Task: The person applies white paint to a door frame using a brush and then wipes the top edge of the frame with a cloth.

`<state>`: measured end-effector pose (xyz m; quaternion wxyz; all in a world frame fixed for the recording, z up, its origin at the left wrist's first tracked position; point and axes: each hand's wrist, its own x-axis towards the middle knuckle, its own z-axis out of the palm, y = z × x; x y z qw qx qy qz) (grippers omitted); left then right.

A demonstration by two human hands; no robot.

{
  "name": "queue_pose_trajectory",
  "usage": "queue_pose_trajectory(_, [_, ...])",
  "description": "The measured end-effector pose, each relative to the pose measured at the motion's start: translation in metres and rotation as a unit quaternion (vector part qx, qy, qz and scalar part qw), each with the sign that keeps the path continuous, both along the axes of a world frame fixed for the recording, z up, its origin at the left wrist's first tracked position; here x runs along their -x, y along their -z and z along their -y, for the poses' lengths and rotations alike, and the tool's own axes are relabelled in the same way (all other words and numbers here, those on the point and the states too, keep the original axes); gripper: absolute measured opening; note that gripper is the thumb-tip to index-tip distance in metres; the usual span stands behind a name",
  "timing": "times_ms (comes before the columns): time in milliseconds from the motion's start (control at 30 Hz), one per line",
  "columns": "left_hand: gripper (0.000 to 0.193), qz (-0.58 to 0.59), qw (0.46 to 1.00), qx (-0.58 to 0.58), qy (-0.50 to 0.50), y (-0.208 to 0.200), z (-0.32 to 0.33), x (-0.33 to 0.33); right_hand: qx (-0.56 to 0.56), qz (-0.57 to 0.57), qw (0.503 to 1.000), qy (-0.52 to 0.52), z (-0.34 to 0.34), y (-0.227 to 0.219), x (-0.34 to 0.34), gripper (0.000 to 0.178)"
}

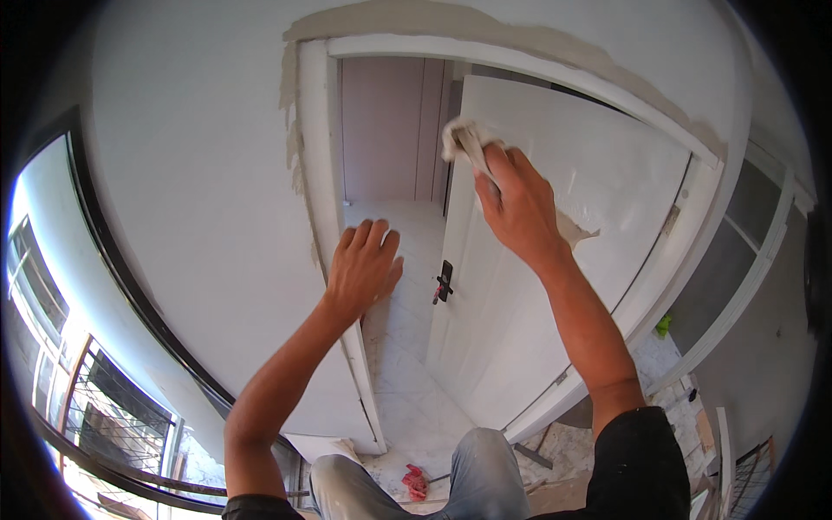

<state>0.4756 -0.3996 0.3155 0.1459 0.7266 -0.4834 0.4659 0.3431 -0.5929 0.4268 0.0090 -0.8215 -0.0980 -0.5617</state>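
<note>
My right hand (523, 206) is raised in front of the white door (620, 165), closed round a crumpled cream rag (468, 139). One end of the rag sticks out above the fingers, and a loose corner shows beyond the wrist. Whether the rag touches the door I cannot tell. Lower and to the left, my left hand (362, 264) is by the left side of the white door frame (321, 147). Its fingers are loosely bent with the thumb apart, and nothing shows in it. The door stands ajar, with a black handle (445, 282) between my two hands.
Beige filler (416, 17) borders the frame along the wall. Through the doorway are a pale tiled floor (403, 347) and a pinkish panel (381, 130). A red cloth (415, 482) lies by my knees. At the left is a dark-framed opening with a metal railing (117, 416).
</note>
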Motion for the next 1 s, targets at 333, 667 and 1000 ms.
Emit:
queue_pose_trajectory(333, [0.022, 0.070, 0.987, -0.069, -0.125, -0.035, 0.009, -0.065, 0.137, -0.010, 0.979, 0.150, -0.058, -0.080, -0.079, 0.039])
queue_pose_trajectory(667, [0.010, 0.094, 0.981, -0.027, -0.168, -0.024, 0.022, -0.082, 0.144, -0.035, 0.976, 0.158, -0.090, -0.105, -0.101, 0.039])
queue_pose_trajectory(1000, [0.012, 0.095, 0.965, -0.090, -0.227, -0.019, 0.025, -0.084, 0.126, -0.097, 0.976, 0.147, -0.104, -0.117, -0.106, 0.040])
